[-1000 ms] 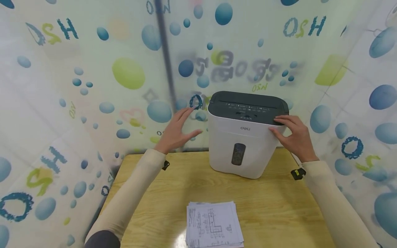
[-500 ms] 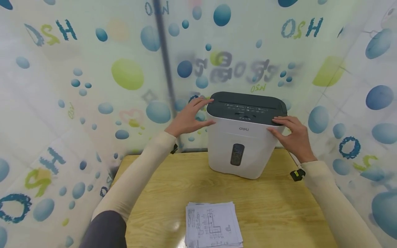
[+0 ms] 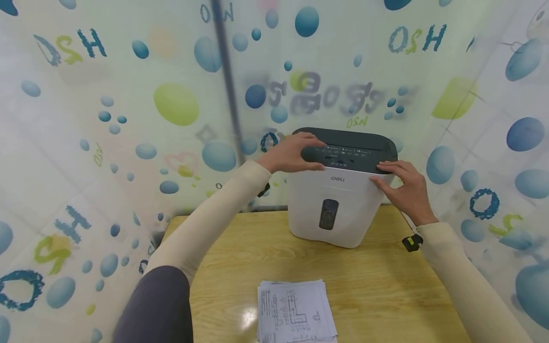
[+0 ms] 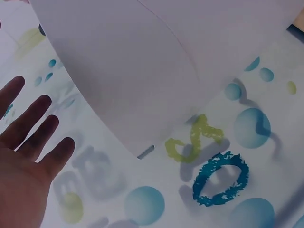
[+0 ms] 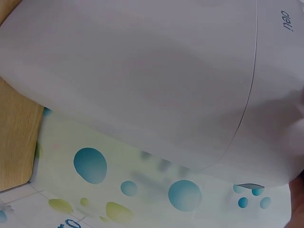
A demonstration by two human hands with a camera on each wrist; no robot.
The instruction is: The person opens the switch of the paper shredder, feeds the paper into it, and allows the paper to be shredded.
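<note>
A white deli paper shredder (image 3: 309,205) with a dark grey top stands at the back of the table. My left hand (image 3: 293,153) reaches over the left end of its top, thumb and fingers extended and apart. Its straight fingers (image 4: 56,154) show beside the shredder's white side in the left wrist view. At the right end, my right hand (image 3: 409,190) rests its fingertips on the dark top, with the thumb at the front upper edge. Only a sliver of that hand appears in the right wrist view, beside the shredder's white body (image 5: 142,85).
A stack of printed sheets (image 3: 296,314) with technical drawings lies near the front of the wooden table (image 3: 231,257). A patterned curtain (image 3: 176,102) hangs close behind and on both sides. A pale cable (image 3: 405,219) runs by the shredder's right side.
My left hand has moved right, from beside the shredder to over its top left end. The right hand keeps its place on the shredder.
</note>
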